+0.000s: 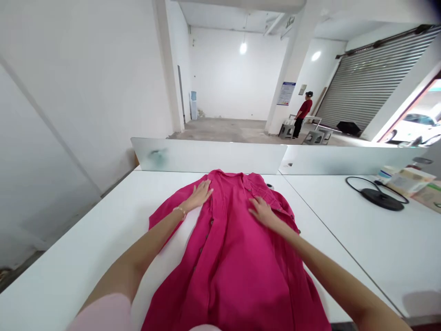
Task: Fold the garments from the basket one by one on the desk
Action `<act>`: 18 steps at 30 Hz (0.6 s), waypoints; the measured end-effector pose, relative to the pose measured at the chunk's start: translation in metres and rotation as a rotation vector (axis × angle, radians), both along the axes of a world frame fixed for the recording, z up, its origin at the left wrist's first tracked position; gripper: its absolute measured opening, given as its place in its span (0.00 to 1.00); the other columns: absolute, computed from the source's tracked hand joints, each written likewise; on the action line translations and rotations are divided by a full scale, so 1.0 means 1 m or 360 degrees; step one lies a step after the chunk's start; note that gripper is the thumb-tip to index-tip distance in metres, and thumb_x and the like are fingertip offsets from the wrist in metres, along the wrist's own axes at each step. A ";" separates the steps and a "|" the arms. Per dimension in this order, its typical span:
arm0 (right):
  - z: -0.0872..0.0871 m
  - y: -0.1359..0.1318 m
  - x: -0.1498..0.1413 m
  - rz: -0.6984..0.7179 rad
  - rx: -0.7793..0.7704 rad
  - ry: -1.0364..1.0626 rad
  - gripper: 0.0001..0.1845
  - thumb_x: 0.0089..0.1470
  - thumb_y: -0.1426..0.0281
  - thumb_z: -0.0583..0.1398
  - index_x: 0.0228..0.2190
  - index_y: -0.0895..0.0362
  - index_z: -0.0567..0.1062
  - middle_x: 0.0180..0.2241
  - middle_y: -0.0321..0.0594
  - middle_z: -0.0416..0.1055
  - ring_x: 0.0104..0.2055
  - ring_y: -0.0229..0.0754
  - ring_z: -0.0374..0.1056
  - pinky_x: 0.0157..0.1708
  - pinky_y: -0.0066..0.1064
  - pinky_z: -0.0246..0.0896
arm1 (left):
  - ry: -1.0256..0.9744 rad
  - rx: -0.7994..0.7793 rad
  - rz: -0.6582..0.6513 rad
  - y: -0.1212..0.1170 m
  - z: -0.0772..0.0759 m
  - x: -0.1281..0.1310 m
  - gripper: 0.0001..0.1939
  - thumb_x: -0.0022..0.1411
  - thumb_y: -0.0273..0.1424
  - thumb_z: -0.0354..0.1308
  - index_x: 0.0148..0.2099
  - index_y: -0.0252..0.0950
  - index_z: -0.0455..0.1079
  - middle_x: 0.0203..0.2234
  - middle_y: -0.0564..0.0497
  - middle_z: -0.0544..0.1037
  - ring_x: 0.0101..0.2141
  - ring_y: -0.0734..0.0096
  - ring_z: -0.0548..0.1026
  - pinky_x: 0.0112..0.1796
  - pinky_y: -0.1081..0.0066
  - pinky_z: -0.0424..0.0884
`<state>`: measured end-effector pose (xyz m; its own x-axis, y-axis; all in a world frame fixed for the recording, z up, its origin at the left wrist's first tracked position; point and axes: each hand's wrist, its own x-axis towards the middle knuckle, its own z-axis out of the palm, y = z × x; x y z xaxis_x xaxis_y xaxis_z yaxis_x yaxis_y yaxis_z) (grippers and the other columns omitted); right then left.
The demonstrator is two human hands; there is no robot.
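Note:
A magenta button-up shirt (248,262) lies spread on the white table (144,197), its front unbuttoned and its collar at the far end. On the shirt's left shoulder area rests my left hand (199,195), flat with fingers stretched out. My right hand (261,211) is over the right front panel, near the collar, its fingers apart and a little blurred; whether it touches the cloth I cannot tell. Dark buttons run along the left front edge. One sleeve stretches out to the left, and the shirt's near end runs out of the frame.
A frosted divider (210,154) stands along the table's far edge. To the right lie a black round device with a cable (382,199) and several boxes (409,179). A person in a red top (305,110) stands far back beside grey stools (313,137).

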<state>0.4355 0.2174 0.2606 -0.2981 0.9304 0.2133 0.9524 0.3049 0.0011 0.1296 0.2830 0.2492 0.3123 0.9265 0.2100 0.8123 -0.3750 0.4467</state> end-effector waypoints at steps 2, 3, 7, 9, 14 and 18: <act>-0.047 -0.032 0.008 0.0018 -0.0082 -0.0031 0.26 0.63 0.61 0.58 0.60 0.55 0.70 0.61 0.57 0.64 0.63 0.56 0.63 0.56 0.49 0.66 | 0.0166 -0.0058 -0.0130 -0.025 -0.034 -0.006 0.34 0.74 0.49 0.35 0.74 0.38 0.46 0.72 0.38 0.49 0.71 0.49 0.45 0.66 0.40 0.44; -0.063 -0.044 0.012 0.0060 -0.0077 -0.0044 0.27 0.65 0.59 0.56 0.62 0.53 0.68 0.64 0.56 0.61 0.66 0.57 0.59 0.59 0.53 0.62 | 0.0244 -0.0060 -0.0212 -0.036 -0.048 -0.008 0.34 0.73 0.50 0.35 0.74 0.40 0.47 0.72 0.40 0.48 0.71 0.49 0.44 0.66 0.39 0.43; -0.089 -0.049 0.020 0.0117 -0.0067 -0.0067 0.29 0.69 0.59 0.46 0.67 0.51 0.61 0.69 0.51 0.52 0.71 0.53 0.49 0.66 0.56 0.48 | 0.0391 0.0027 -0.0239 -0.055 -0.076 -0.003 0.31 0.74 0.47 0.36 0.73 0.40 0.52 0.72 0.44 0.48 0.71 0.47 0.43 0.66 0.39 0.44; -0.083 -0.032 0.021 0.0095 -0.0131 -0.0101 0.29 0.70 0.60 0.46 0.67 0.53 0.61 0.70 0.51 0.51 0.71 0.52 0.49 0.67 0.56 0.46 | 0.0395 0.0032 -0.0170 -0.050 -0.077 0.003 0.31 0.74 0.45 0.37 0.73 0.39 0.52 0.72 0.43 0.50 0.71 0.46 0.44 0.66 0.39 0.45; -0.060 0.020 0.031 -0.0008 -0.0235 -0.0117 0.29 0.69 0.62 0.46 0.66 0.58 0.63 0.69 0.55 0.50 0.71 0.53 0.48 0.66 0.59 0.43 | 0.0355 -0.0018 -0.0008 -0.027 -0.065 0.022 0.31 0.74 0.45 0.38 0.72 0.37 0.54 0.72 0.42 0.50 0.71 0.43 0.46 0.66 0.37 0.45; -0.052 0.028 0.031 -0.0074 -0.0263 -0.0113 0.29 0.69 0.64 0.44 0.67 0.60 0.60 0.69 0.59 0.51 0.71 0.55 0.48 0.65 0.64 0.42 | 0.0326 -0.0046 0.0101 -0.023 -0.062 0.029 0.32 0.74 0.45 0.38 0.72 0.36 0.54 0.72 0.42 0.50 0.70 0.41 0.46 0.66 0.37 0.44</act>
